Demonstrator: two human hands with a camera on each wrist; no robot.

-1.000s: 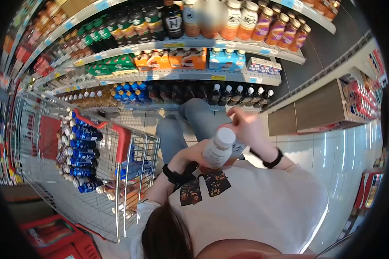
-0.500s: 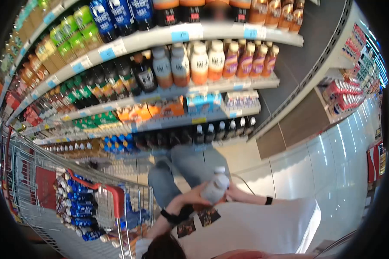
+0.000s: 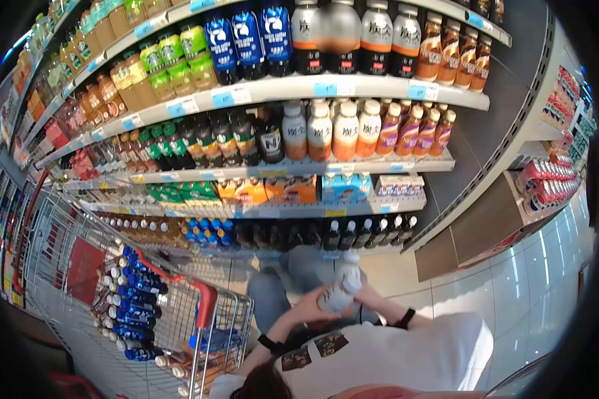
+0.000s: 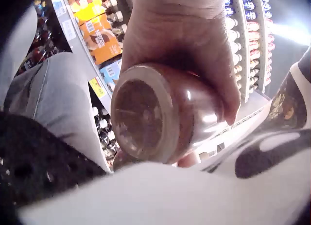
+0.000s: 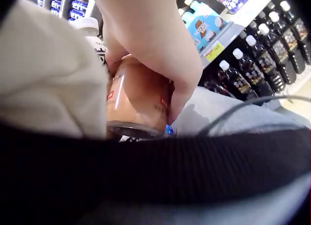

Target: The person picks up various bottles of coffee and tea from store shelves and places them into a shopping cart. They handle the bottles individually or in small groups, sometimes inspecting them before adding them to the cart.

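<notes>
In front of the torso my left hand (image 3: pixel 307 310) grips a white-labelled coffee bottle (image 3: pixel 336 298). The left wrist view shows the clear base of this bottle (image 4: pixel 141 115) toward the camera, with my left hand (image 4: pixel 187 45) wrapped over its side. My right hand (image 3: pixel 371 299) is close beside it, holding a second bottle (image 3: pixel 349 266) whose white cap shows just beyond the first. From the right wrist, my right hand (image 5: pixel 150 40) curls around that bottle's brown lower body (image 5: pixel 138 96). A white-capped bottle (image 5: pixel 88 28) shows behind that hand.
A shopping cart (image 3: pixel 206 306) stands at the left, with blue bottles (image 3: pixel 136 299) lying in it. Ahead, stocked shelves (image 3: pixel 266 176) carry rows of drinks, including similar white-labelled bottles (image 3: pixel 346 133). Bent knees (image 3: pixel 269 292) lie below the lowest shelf. Red-and-white packs (image 3: pixel 549 179) stand at the right.
The head view has tilted up toward the higher shelves. My right hand, raised beside the first bottle a second ago, has come lower, and a second bottle now shows beside the first.
</notes>
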